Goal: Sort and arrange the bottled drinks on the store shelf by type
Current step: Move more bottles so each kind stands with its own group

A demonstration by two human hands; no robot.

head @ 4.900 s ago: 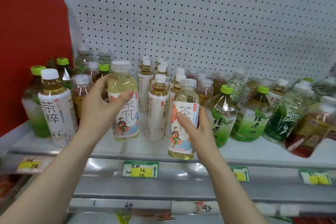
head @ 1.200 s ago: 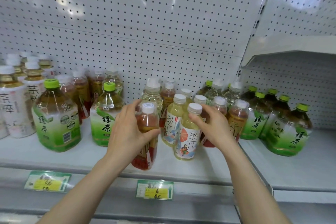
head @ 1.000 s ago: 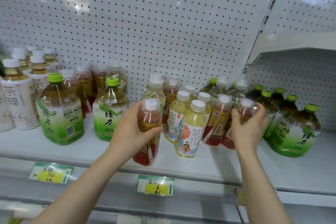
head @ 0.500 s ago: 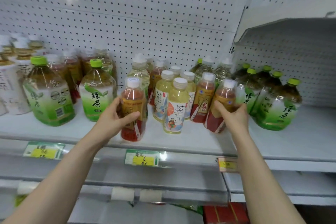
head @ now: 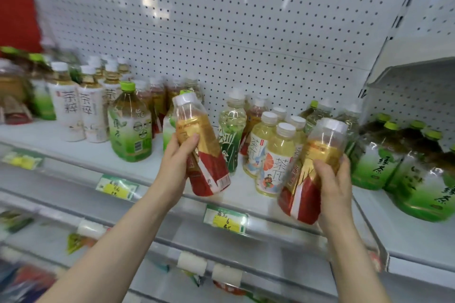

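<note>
Half a second ago both bottles stood upright on the shelf (head: 81,152); now each is raised and tilted. The left hand (head: 177,162) is wrapped round the left red-label bottle (head: 204,150), thumb across its front, cap leaning to 11 o'clock. The right hand (head: 332,184) grips the right red-label bottle (head: 310,179), which lies at 9 o'clock of its fingers, cap at 1 o'clock — pale yellow bottles (head: 275,162) stand between the two.
</note>
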